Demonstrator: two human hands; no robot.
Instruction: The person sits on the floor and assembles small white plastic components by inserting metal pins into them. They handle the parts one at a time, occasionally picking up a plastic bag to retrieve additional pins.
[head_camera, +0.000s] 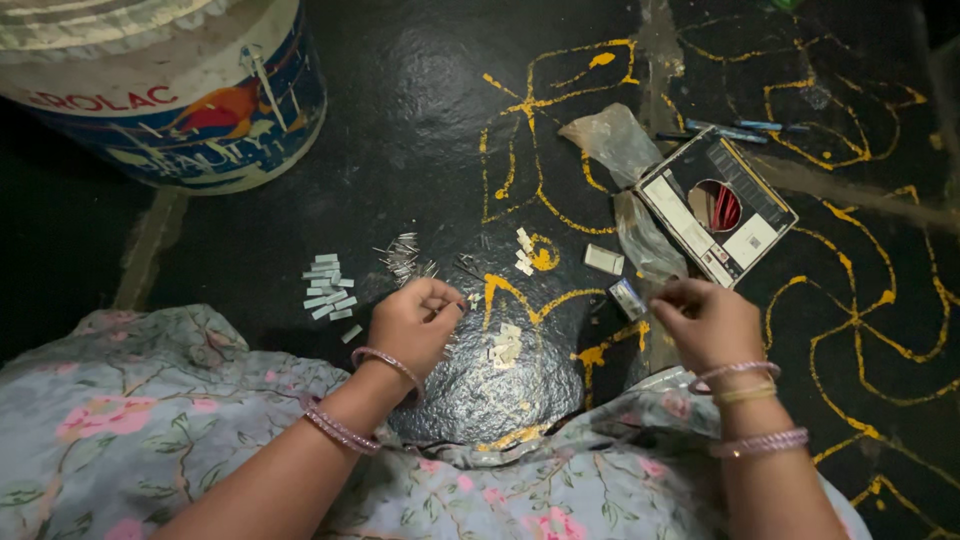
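My left hand (418, 322) hovers low over the dark floor, fingers curled together near a small metal piece; whether it pinches something is hard to tell. Just beyond it lies a heap of thin metal pins (403, 257) and a cluster of small pale strips (327, 290). My right hand (708, 318) is curled by a small silvery packet (627, 297), fingertips pinched together on something tiny and not clear. Between my hands sits a pile of small cream pieces (505, 346). More cream pieces (523, 253) lie farther out.
A large paint bucket (170, 90) stands at the far left. An open flat box (716, 205) with red bangles inside lies at the right, beside a crumpled clear plastic bag (615, 140) and pens (735, 130). Yellow patterns cover the floor. My floral clothing (150, 430) fills the foreground.
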